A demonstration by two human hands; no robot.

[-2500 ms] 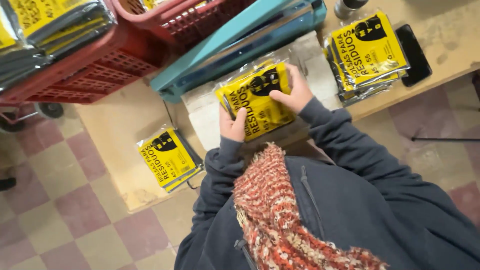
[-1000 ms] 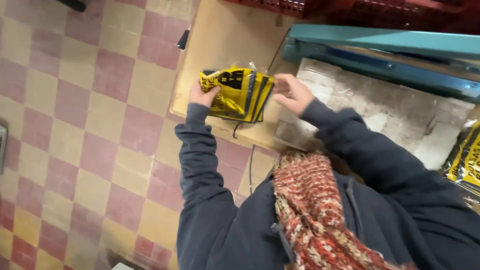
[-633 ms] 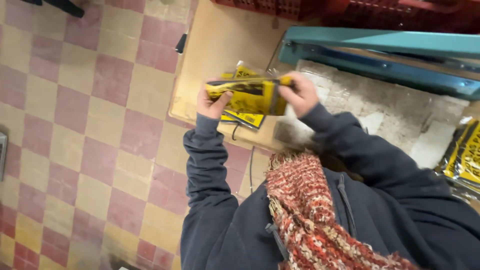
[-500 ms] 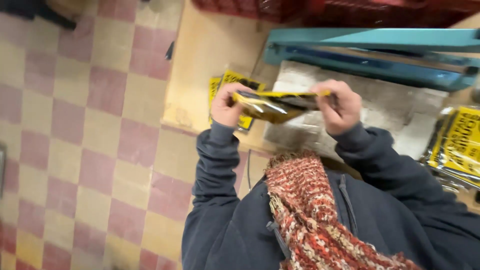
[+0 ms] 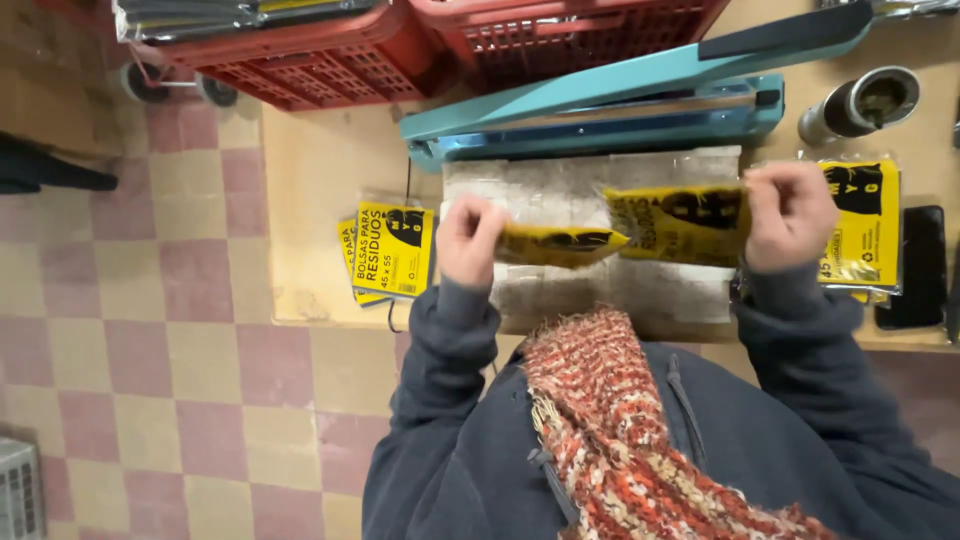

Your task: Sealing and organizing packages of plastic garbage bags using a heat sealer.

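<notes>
A head-worn camera looked straight down at a person in a dark jacket and a red-and-cream knitted scarf point(image 5: 640, 430), standing at a pale wooden worktop point(image 5: 310, 180).

Near the worktop's left edge lay a small stack of flat yellow packets point(image 5: 388, 250) with black print, well apart from both hands. Just to its right, the left hand point(image 5: 470, 240) was closed in a pinch on the left end of a yellow plastic packet point(image 5: 625, 230). That packet stretched sideways between the two hands, its long axis running parallel to the worktop's near edge. It was held above a grey, worn mat point(image 5: 600, 180) at the middle of the worktop. The packet looked thin and glossy, yellow with black markings; its left half was folded or twisted narrow, while its right half showed flat and broad. The right hand point(image 5: 790, 215) was closed on the packet's right end, fingers curled over the top. Both hands gripped it equally, one at each end.

Beyond the mat, toward the far edge, sat a teal bar-type heat sealer point(image 5: 600, 110), its arm raised at a slant. The packet lay just on the near side of it. Behind that stood red plastic crates point(image 5: 330, 60).

Toward the right edge lay another yellow packet stack point(image 5: 865, 225), partly behind the right hand, a metal cup point(image 5: 860, 105) and a black phone point(image 5: 915, 265).
</notes>
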